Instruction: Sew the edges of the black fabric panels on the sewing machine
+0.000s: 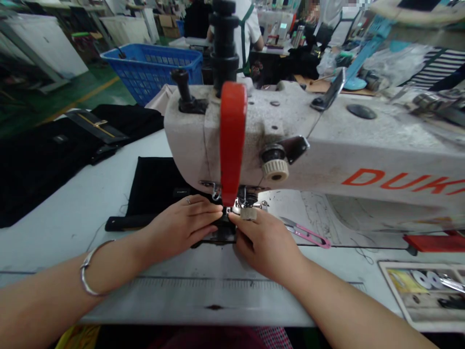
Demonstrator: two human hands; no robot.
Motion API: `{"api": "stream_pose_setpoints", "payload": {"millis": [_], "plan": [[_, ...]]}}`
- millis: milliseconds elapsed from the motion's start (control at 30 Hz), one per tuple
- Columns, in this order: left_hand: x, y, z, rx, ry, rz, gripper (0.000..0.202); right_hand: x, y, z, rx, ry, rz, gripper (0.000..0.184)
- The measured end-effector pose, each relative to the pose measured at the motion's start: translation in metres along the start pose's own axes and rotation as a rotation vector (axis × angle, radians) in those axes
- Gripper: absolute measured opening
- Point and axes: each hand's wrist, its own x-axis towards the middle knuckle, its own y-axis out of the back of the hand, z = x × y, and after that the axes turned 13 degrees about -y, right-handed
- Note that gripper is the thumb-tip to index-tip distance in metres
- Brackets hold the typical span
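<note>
My left hand lies over a black fabric piece on the white sewing table, its fingertips reaching the presser foot of a white industrial sewing machine. My right hand comes in from the other side, its fingertips meeting the left ones at the foot. Whatever they touch there is too small to make out. The needle area is partly hidden by a red lever guard and my fingers. Pink-handled thread snips lie just right of my right hand.
A stack of black fabric pieces lies at the table's left. A blue plastic basket stands behind it. A printed sheet lies at the front right. Beyond the machine, a co-worker sits among cluttered benches.
</note>
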Motion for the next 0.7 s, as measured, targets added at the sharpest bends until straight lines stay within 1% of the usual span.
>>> {"api": "stream_pose_setpoints", "payload": {"millis": [67, 167, 267, 333, 367, 400, 467, 500, 533, 633, 700], "plan": [[0.0, 0.0, -0.004, -0.004, 0.01, -0.004, 0.031, -0.001, 0.002, 0.0, 0.026, 0.005, 0.015, 0.03], [-0.004, 0.003, -0.014, -0.043, -0.019, -0.01, 0.031, 0.001, 0.007, 0.0, 0.061, 0.007, 0.109, 0.022], [-0.01, 0.01, -0.029, -0.081, -0.036, 0.01, 0.03, 0.006, 0.011, 0.002, -0.013, -0.034, 0.182, 0.014], [-0.012, 0.013, -0.035, -0.115, 0.002, 0.044, 0.026, 0.009, 0.013, 0.004, -0.103, -0.069, 0.164, 0.015], [-0.012, 0.014, -0.035, -0.133, 0.034, 0.065, 0.024, 0.01, 0.013, 0.005, -0.147, -0.08, 0.139, 0.019], [-0.011, 0.014, -0.032, -0.144, 0.07, 0.083, 0.022, 0.01, 0.012, 0.006, -0.182, -0.083, 0.111, 0.025], [-0.006, 0.012, -0.02, -0.133, 0.144, 0.108, 0.019, 0.009, 0.012, 0.008, -0.204, -0.08, 0.078, 0.036], [-0.003, 0.01, -0.011, -0.115, 0.176, 0.118, 0.018, 0.008, 0.012, 0.008, -0.18, -0.072, 0.081, 0.036], [0.001, 0.007, -0.003, -0.091, 0.205, 0.13, 0.018, 0.007, 0.011, 0.008, -0.137, -0.051, 0.095, 0.032], [0.009, 0.001, 0.019, -0.036, 0.26, 0.165, 0.018, 0.005, 0.007, 0.008, 0.015, 0.073, 0.119, 0.011], [0.012, -0.002, 0.026, -0.017, 0.264, 0.194, 0.018, 0.004, 0.002, 0.008, 0.063, 0.137, 0.106, 0.013]]}}
